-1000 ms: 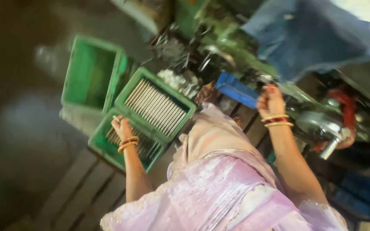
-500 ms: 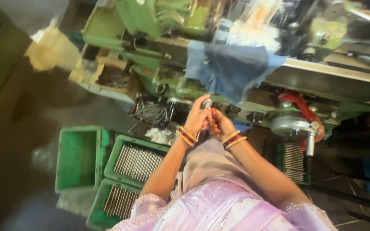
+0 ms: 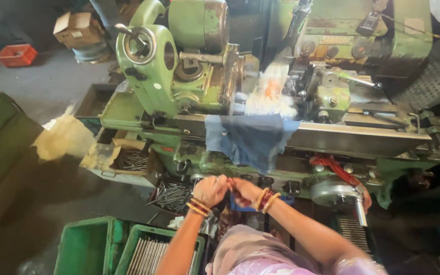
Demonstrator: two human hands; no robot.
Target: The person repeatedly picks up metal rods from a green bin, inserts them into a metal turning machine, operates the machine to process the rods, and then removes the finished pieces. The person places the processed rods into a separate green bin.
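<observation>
Head view: left hand (image 3: 211, 190) and right hand (image 3: 245, 191) meet, touching, in front of the green machine (image 3: 179, 66), below a blue cloth (image 3: 248, 140). Fingers curl closed together; whether they hold anything, I cannot tell. Green crates (image 3: 128, 249) with metal rods (image 3: 151, 254) sit lower left.

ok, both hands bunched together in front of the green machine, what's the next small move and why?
Probably square up whatever the left hand and right hand pinch between them before lifting toward the machine bed. The hands meet low, below the blue cloth, and what they hold is too blurred to tell.
</observation>
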